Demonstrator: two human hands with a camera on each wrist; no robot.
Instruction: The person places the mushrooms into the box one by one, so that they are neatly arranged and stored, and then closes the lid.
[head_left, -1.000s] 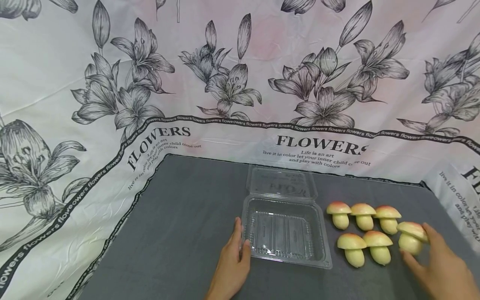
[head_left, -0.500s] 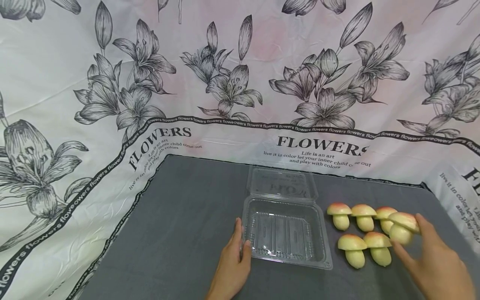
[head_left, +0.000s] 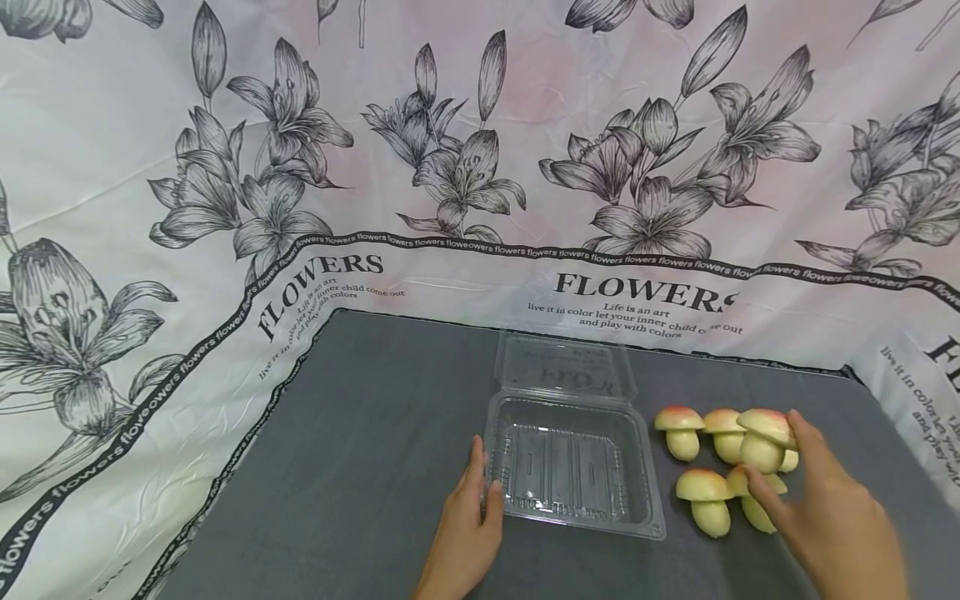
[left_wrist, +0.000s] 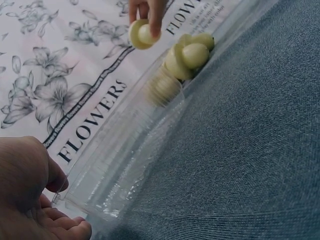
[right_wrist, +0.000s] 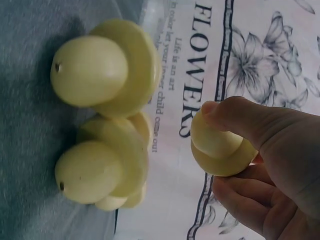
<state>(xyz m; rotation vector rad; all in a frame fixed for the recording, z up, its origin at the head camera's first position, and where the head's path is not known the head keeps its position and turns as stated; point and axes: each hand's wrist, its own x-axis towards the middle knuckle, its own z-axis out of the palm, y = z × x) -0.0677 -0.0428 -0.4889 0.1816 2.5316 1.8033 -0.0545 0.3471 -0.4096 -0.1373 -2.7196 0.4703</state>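
My right hand (head_left: 836, 500) pinches a pale yellow model mushroom (head_left: 765, 433) with a red-tinged cap between thumb and fingers. In the right wrist view the held mushroom (right_wrist: 220, 145) is off the table, apart from the others. Below it in the head view, several like mushrooms (head_left: 708, 500) lie in two rows, some partly hidden by the held one. To their left stands a clear plastic container (head_left: 585, 527), its lid (head_left: 562, 367) folded back. My left hand (head_left: 465, 533) holds the container's near left edge, thumb and fingers at the rim in the left wrist view.
A dark grey cloth (head_left: 360, 433) covers the table. Behind and at both sides hangs a white curtain (head_left: 465, 283) with flower drawings and lettering, meeting the table's far edge close behind the lid.
My right hand has lifted the rightmost mushroom and carried it left, over the other mushrooms toward the container. My left hand has stayed at the container's edge.
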